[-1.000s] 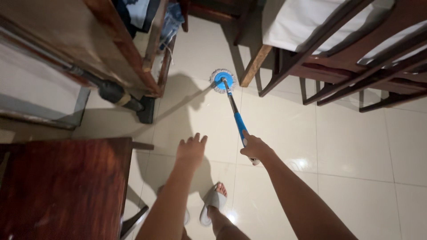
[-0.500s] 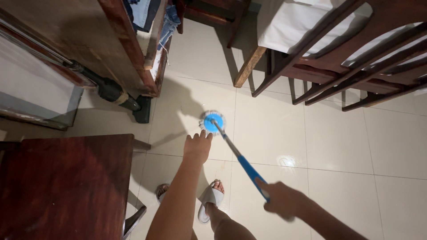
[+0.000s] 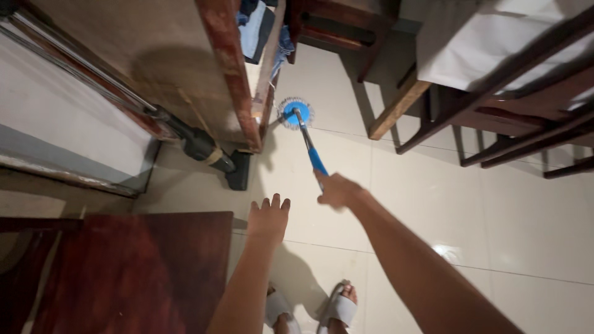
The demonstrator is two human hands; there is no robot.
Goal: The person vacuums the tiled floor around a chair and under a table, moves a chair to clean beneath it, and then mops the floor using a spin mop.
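My right hand point(image 3: 337, 189) grips the blue handle of a spin mop point(image 3: 309, 145), arm stretched forward. The round mop head point(image 3: 296, 113), blue disc with a pale fringe, rests on the cream tiled floor point(image 3: 495, 210) beside the foot of a wooden cabinet point(image 3: 232, 80). My left hand point(image 3: 268, 216) hangs free over the floor, fingers spread, holding nothing, just right of a dark wooden tabletop point(image 3: 133, 272). My feet in pale slippers point(image 3: 337, 307) show at the bottom.
A black vacuum-like tool point(image 3: 207, 148) leans by the cabinet's base on the left. Wooden chairs point(image 3: 513, 124) and a white-clothed table point(image 3: 489, 43) stand at the upper right. Clothes point(image 3: 257, 31) hang inside the cabinet.
The mop head has been pushed forward from near my feet to the cabinet's corner. My right arm has stretched out; the left hand has stayed free.
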